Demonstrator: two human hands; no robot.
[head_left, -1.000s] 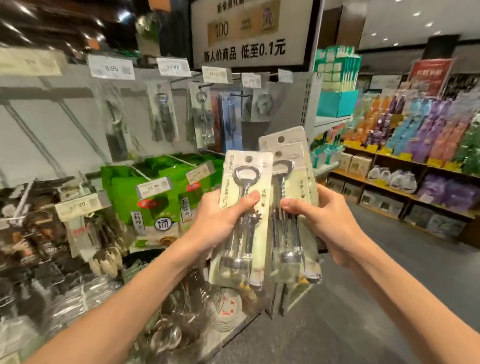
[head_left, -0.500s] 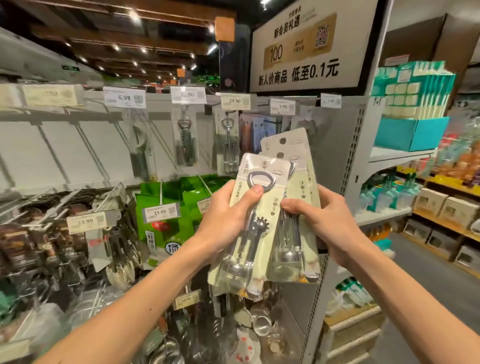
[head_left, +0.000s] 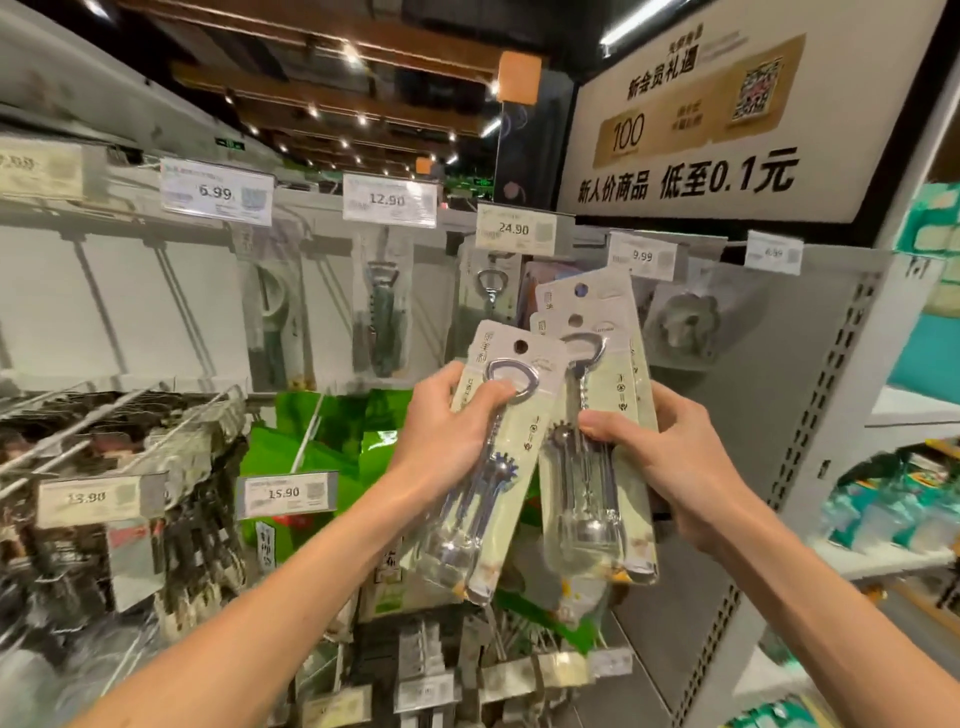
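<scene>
Pale-green card blister pack (head_left: 511, 447) with a steel winged corkscrew, clasped by curled fingers (head_left: 491, 392) of left hand (head_left: 441, 441), below white 24.90 price tag (head_left: 514, 228). Right hand (head_left: 675, 467) curled round stack of matching pale-green corkscrew packs (head_left: 623, 374), just beside first pack, below-right of tag. Glossy green bags (head_left: 332, 441) below-left of tag.
</scene>
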